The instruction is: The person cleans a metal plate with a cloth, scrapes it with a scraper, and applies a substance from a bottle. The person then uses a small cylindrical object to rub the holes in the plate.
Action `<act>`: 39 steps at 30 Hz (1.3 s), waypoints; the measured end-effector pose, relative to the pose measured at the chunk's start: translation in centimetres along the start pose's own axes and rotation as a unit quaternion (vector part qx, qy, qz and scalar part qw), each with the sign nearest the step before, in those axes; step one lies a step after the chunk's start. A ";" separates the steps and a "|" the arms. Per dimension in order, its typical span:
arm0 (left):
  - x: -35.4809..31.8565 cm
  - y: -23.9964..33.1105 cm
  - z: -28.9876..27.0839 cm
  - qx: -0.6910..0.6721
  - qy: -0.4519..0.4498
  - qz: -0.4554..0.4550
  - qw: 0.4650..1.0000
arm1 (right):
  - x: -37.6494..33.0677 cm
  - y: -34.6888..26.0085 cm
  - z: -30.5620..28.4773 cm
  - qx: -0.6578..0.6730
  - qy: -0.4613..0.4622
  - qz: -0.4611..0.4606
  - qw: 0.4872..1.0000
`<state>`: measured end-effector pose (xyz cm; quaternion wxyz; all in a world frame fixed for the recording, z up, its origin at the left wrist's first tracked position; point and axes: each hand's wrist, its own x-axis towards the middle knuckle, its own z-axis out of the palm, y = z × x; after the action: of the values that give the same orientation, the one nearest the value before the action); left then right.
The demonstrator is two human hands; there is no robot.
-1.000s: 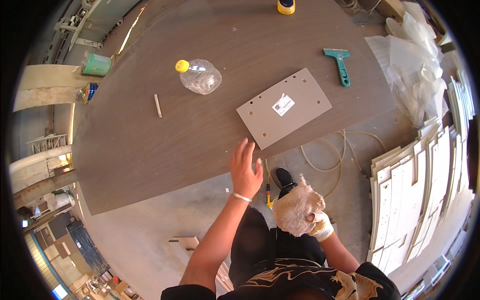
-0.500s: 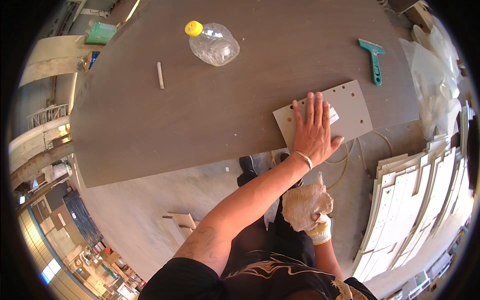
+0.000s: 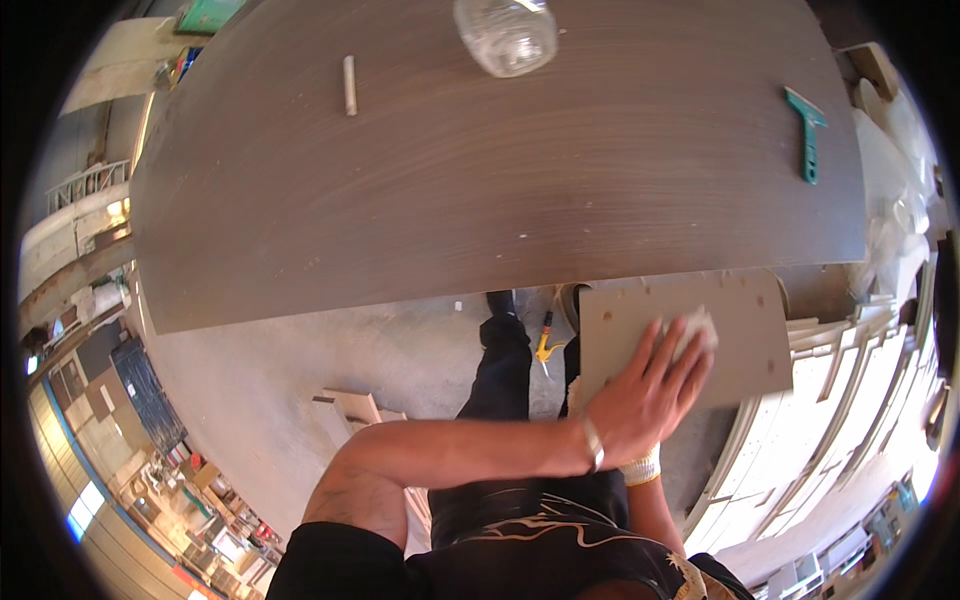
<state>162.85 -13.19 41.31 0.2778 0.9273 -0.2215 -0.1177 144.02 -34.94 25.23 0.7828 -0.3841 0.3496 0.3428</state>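
My left hand (image 3: 650,395) lies over a grey-brown rectangular panel (image 3: 755,350) with small round holes along its edges. Its fingers are stretched out on the panel's face, and a blurred whitish patch shows at the fingertips; I cannot tell whether it is a label or cloth. The panel is in front of the table's near edge, towards my body. Of my right hand (image 3: 643,468), only the white knitted glove cuff shows below my left hand; its fingers are hidden. A sliver of a pale beige rag (image 3: 575,393) peeks out left of the panel.
On the big dark brown tabletop (image 3: 400,200) lie a teal scraper (image 3: 809,140), a short white stick (image 3: 350,86) and a clear plastic bottle (image 3: 507,40). A yellow air blow gun (image 3: 546,348) hangs beside my feet. White boards (image 3: 770,450) are stacked at right.
The panel has come off the tabletop towards my body, with my left hand still on it. The rag and gloved right hand are now mostly covered. The view has shifted.
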 end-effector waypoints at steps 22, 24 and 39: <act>-15.3 -22.7 -5.6 0.155 0.128 -0.075 0.977 | 0.6 6.1 17.0 0.109 -0.022 0.182 0.977; -13.6 -22.3 -4.6 0.141 0.118 -0.059 0.981 | 0.6 6.1 18.2 0.098 -0.019 0.166 0.981; -18.5 -22.1 -3.1 0.000 0.102 -0.197 0.975 | -0.2 6.0 20.1 0.106 -0.031 0.140 0.984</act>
<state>155.40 13.58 33.05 0.2703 0.9599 -0.0044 -0.0746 144.76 -15.28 32.42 0.7735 -0.2353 0.4103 0.4218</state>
